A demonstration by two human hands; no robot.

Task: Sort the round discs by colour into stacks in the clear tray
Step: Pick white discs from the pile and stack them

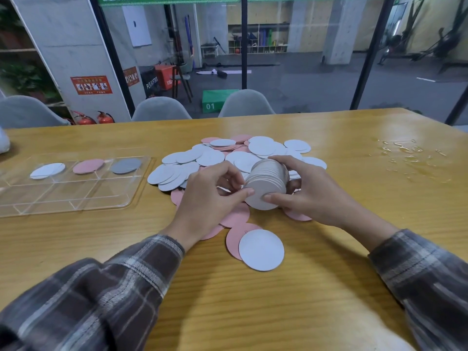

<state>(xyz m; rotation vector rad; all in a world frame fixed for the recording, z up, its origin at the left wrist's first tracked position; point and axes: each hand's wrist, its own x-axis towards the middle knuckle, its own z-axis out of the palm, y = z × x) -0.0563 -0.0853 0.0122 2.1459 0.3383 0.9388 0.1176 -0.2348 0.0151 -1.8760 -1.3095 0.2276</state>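
A: Nearest, just short of the fingers [249,191], a white disc [261,250] lies on a pink disc [231,243]. What's held?

B: A pale stack [268,183], tipped sideways. The left hand [212,196] and right hand [311,193] curl round it and pinch it, just above the loose pile [228,158].

A: Risk?

B: I'd say a slack pinch lets it fan out and mix back in.

A: Room?

B: The tray [76,206] sits well left of the fingers, with bare table [228,300] between. Its rim could snag a low carry. Far right there's a wet-looking patch [410,158].

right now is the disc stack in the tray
No, the left hand and right hand hold the stack over the pile, outside the tray.
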